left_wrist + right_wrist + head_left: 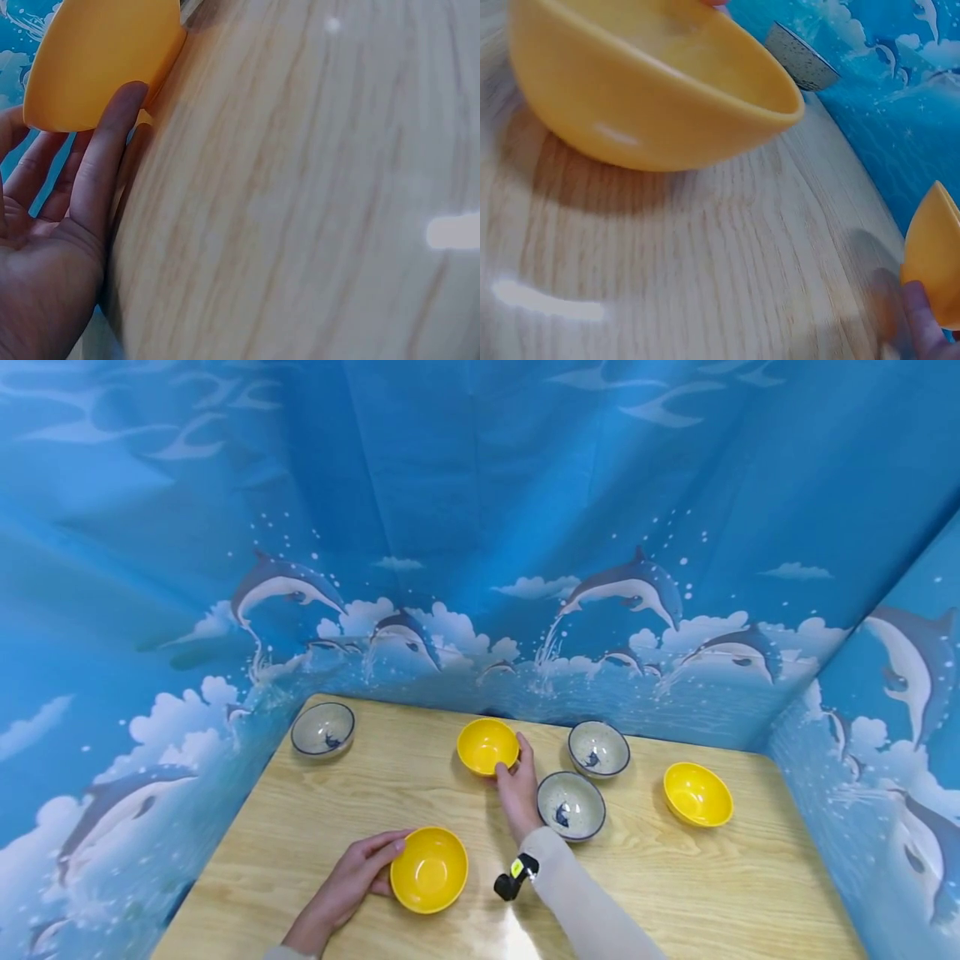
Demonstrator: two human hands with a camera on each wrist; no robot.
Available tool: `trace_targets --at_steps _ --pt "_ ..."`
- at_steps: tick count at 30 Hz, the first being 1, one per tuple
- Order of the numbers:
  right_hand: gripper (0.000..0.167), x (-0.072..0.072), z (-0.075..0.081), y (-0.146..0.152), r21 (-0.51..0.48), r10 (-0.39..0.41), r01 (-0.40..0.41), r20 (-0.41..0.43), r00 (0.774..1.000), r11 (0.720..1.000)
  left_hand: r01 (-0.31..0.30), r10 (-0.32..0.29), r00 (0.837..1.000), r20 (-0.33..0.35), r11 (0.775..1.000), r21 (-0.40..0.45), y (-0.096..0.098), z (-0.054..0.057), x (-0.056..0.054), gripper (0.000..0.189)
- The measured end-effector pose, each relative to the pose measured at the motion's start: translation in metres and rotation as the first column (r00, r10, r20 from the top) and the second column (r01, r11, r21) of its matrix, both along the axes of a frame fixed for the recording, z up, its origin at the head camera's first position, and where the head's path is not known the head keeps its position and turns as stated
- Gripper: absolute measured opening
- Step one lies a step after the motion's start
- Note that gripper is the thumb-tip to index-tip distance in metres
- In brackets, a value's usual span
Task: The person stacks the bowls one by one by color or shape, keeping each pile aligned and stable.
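Observation:
At the front of the table, my left hand (356, 877) grips a yellow bowl (429, 870) by its left side. The thumb lies at the rim, and in the left wrist view a finger (112, 150) touches the bowl's outer wall. Farther back, my right hand (519, 789) holds a second yellow bowl (487, 747) at its right side, between thumb and fingers. Most of the right hand is out of the right wrist view; a digit (924, 319) shows against that bowl (934, 255). I cannot tell whether either bowl is slightly raised. Both bowls' insides show nothing.
Two speckled grey bowls, one behind (598, 749) and one in front (571, 807), stand right of my right hand. A third yellow bowl (697, 794) stands farther right. Another grey bowl (322, 730) sits at the back left corner. Dolphin-printed curtains (480, 527) enclose the wooden table (712, 885).

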State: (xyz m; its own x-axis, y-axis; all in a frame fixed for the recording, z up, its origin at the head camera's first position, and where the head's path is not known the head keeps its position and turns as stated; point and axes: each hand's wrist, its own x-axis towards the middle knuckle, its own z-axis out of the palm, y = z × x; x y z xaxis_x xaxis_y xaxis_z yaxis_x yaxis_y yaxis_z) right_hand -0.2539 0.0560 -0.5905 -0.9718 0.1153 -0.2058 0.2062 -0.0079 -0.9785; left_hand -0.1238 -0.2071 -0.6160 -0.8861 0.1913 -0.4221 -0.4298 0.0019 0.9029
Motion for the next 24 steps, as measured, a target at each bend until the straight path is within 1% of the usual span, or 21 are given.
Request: trace_targets --at_steps 4,8,15,24 --pt "0.073 0.007 0.005 0.002 0.013 0.045 -0.045 -0.008 0.999 0.999 0.0 0.0 1.0 -0.001 1.0 0.003 0.0 0.0 0.0 0.072" --pt "0.072 0.013 0.008 0.004 0.002 0.086 -0.086 0.008 0.996 0.996 0.002 -0.002 1.0 0.0 1.0 0.002 0.0 0.0 0.0 0.072" --pt "0.073 0.022 0.011 0.008 -0.076 0.117 -0.114 0.032 0.993 0.991 0.001 -0.001 1.0 0.003 1.0 -0.007 0.0 0.001 0.0 0.072" --pt "0.072 0.033 0.014 0.015 -0.071 0.167 -0.163 0.043 0.985 0.984 0.005 -0.005 1.0 0.002 1.0 0.003 -0.001 0.001 0.0 0.072"
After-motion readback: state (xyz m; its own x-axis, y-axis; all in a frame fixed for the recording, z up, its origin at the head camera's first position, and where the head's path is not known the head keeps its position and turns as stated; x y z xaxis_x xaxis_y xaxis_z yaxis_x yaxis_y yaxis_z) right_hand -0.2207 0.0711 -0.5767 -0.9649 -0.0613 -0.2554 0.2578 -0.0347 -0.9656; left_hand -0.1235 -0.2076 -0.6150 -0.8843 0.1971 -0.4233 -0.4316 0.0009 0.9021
